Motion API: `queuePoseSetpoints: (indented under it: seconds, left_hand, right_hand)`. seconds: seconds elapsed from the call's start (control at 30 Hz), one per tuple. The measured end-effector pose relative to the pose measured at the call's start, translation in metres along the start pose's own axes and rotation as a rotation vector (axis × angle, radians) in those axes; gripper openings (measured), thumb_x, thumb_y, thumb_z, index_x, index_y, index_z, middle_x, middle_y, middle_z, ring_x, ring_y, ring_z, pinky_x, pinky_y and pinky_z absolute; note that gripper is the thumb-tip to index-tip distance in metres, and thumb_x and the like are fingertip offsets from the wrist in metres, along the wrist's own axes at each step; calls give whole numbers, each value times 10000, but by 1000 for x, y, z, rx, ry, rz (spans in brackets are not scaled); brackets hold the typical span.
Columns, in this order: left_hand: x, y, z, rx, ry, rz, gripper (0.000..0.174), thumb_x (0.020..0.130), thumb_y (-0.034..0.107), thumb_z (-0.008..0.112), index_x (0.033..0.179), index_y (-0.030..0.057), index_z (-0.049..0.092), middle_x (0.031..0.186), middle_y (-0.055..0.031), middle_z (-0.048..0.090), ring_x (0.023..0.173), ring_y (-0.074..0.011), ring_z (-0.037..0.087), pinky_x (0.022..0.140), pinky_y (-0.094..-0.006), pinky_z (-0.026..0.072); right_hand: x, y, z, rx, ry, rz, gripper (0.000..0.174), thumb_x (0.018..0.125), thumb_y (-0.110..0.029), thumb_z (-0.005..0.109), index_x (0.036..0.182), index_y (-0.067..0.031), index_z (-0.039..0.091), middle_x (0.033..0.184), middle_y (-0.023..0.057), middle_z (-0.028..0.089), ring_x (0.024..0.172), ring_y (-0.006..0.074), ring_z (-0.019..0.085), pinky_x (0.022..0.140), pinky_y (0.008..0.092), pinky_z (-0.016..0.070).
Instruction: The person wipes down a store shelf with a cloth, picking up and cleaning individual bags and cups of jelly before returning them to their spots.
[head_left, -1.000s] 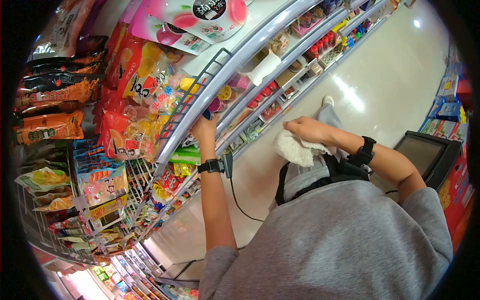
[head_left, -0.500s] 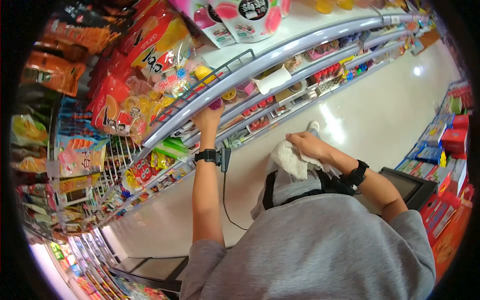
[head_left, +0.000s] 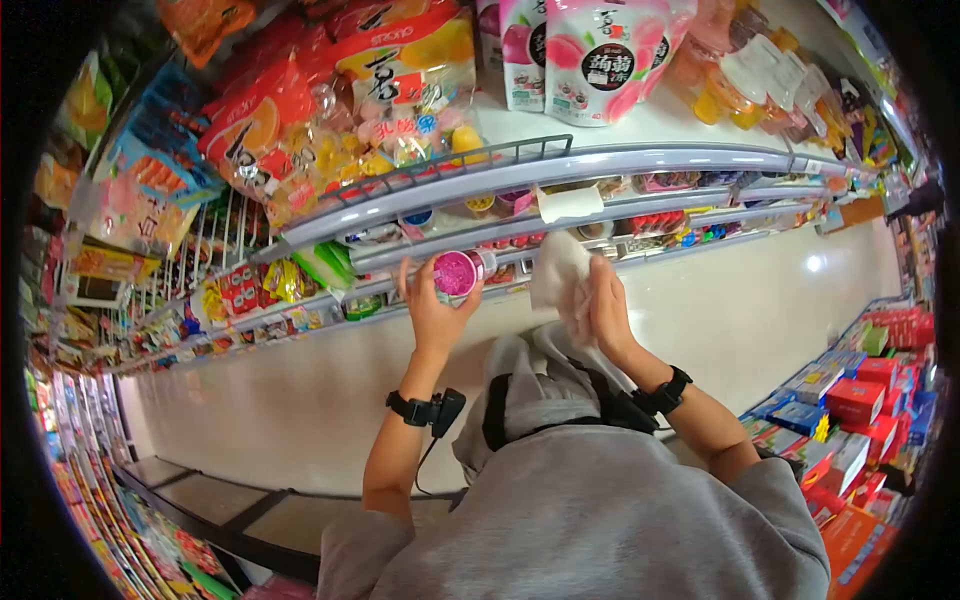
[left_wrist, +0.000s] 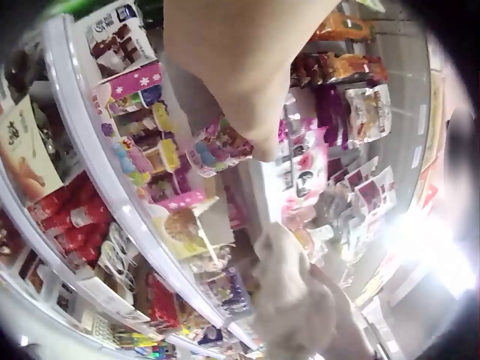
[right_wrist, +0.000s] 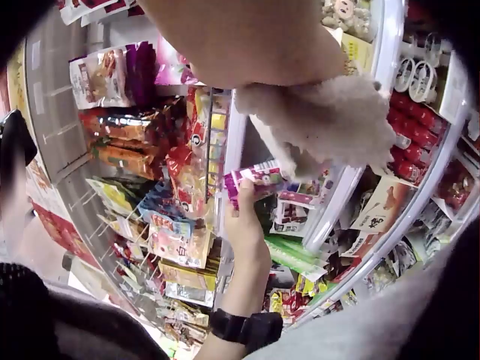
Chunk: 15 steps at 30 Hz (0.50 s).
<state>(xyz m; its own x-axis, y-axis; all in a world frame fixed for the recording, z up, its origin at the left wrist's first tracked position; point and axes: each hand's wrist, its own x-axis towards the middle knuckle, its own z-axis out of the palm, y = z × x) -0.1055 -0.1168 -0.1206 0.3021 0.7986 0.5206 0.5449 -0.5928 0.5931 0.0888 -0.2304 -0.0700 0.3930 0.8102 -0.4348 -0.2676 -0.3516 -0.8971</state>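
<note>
The left hand (head_left: pixel 440 318) holds a small round tub with a bright pink-purple top (head_left: pixel 456 275) between thumb and fingers, in front of the shelf edge. In the right wrist view the tub's printed side (right_wrist: pixel 259 177) shows above the left hand (right_wrist: pixel 246 225). A white cloth (head_left: pixel 562 280) hangs from the right hand (head_left: pixel 606 305), which grips it beside the tub, a short gap apart. The cloth (left_wrist: pixel 292 300) is blurred in the left wrist view, and it covers part of the right hand's fingers in the right wrist view.
Bagged sweets (head_left: pixel 395 80) and pink pouches (head_left: pixel 610 60) stand on the upper shelf behind a wire rail (head_left: pixel 440 165). Lower shelves carry small packs. Boxed goods (head_left: pixel 855 400) are stacked at the right, across the pale floor (head_left: pixel 720 320).
The left hand has come out of the shelf with the tub. The right hand has raised the cloth toward the shelf and the tub. The head view has turned.
</note>
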Motion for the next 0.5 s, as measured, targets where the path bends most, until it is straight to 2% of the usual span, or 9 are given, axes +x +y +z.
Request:
queuePoseSetpoints:
  seconds: [0.03,0.1,0.13,0.17,0.27,0.33,0.37,0.43,0.5]
  left_hand:
    - [-5,12,-5,1,10,-20,555,633,259,731,1073,26,485,1033,-165,539,1075,-322,454,977,-463,258]
    - [-7,37,-13,-442,-93,-425,541,658,226,720,1080,-2,470,947,-130,584,910,-255,565,849,-358,405]
    - [-7,50,-16,-506,-42,-336,506,685,190,701,1079,-17,461,946,-131,588,827,-204,595,732,-291,459]
    - [-7,58,-17,-633,21,-382,487,693,184,700,1076,-6,468,926,-129,600,832,-201,599,732,-300,461]
    - [-6,70,-38,-476,-68,-386,517,682,210,718,1082,-4,471,909,-134,608,808,-204,611,707,-297,472]
    - [-13,77,-48,-326,-194,-262,577,662,280,726,1104,9,471,920,-148,608,814,-256,615,709,-324,481]
    - [-20,83,-50,-269,-234,-253,555,645,237,739,1079,-1,488,907,-132,615,823,-217,616,740,-288,469]
    - [-23,88,-55,-249,-320,-187,599,629,249,747,1107,15,472,963,-148,598,868,-251,606,759,-312,471]
    - [-27,90,-63,-271,-394,-169,612,630,248,741,1126,27,458,986,-154,587,900,-258,593,777,-326,466]
  right_hand:
    - [1,-2,7,-19,7,-164,411,926,-373,298,975,-21,504,787,48,519,741,146,505,670,273,419]
    - [6,-4,27,-297,-189,-517,414,929,-313,280,1183,-26,437,1084,188,496,1032,257,476,891,329,361]
    - [4,-18,39,-577,-369,-839,446,919,-276,271,1296,-48,338,1264,248,356,1218,335,299,1006,356,227]
    - [-4,-16,56,-590,-262,-871,447,905,-255,266,1291,-42,341,1256,251,347,1195,378,288,989,371,253]
    - [3,-12,67,-447,-238,-813,437,900,-242,266,1265,-30,377,1183,231,426,1138,324,381,957,350,296]
    - [23,-4,62,-68,-499,-210,360,871,-186,348,1154,6,462,1093,118,522,1046,214,481,933,303,335]
    - [16,-10,57,69,-538,81,289,873,-201,388,1046,-9,517,961,47,576,859,132,557,795,259,436]
    - [23,3,52,169,-656,332,313,900,-266,337,908,-44,557,811,11,574,682,77,529,618,231,446]
    - [27,10,42,121,-803,364,285,895,-267,366,852,-61,558,768,0,565,644,59,518,568,215,439]
